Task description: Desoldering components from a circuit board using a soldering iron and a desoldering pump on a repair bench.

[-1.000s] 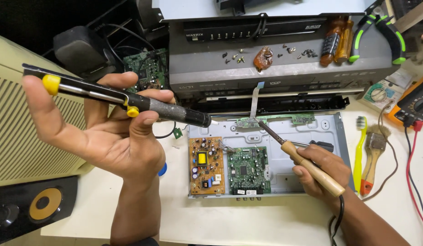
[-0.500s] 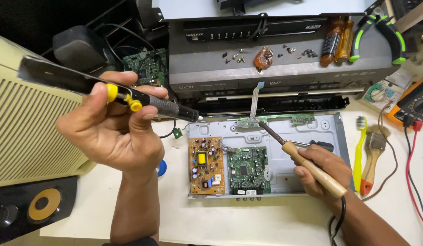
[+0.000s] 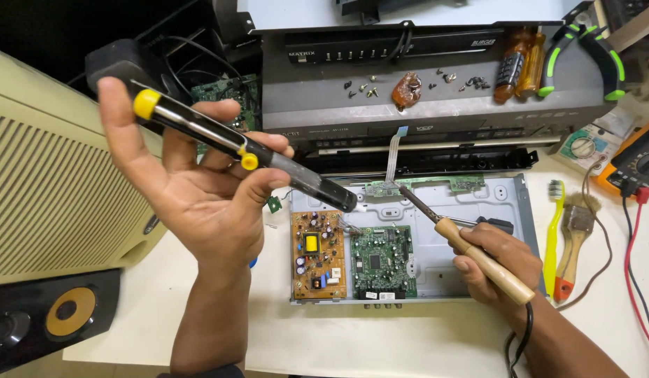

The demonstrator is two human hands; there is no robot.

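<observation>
Desoldering pump (image 3: pixel 268 164), held in left hand (image 3: pixel 198 203): black glossy plastic barrel, yellow plastic plunger cap and button.
Soldering iron (image 3: pixel 471 255), held in right hand (image 3: pixel 496 259): smooth light wood handle, dull dark metal shaft.
Open chassis (image 3: pixel 506 203), frame centre: bare grey sheet metal, matt, smooth.
Power board (image 3: pixel 317 255): tan board, matt. Main board (image 3: pixel 382 257): green, faint sheen.
Brush (image 3: pixel 573 245), right of frame: wood handle, worn bristles.
Toothbrush (image 3: pixel 552 231) beside it: glossy yellow plastic.
Pliers (image 3: pixel 583 59), upper right: black and green rubbery grips.
</observation>
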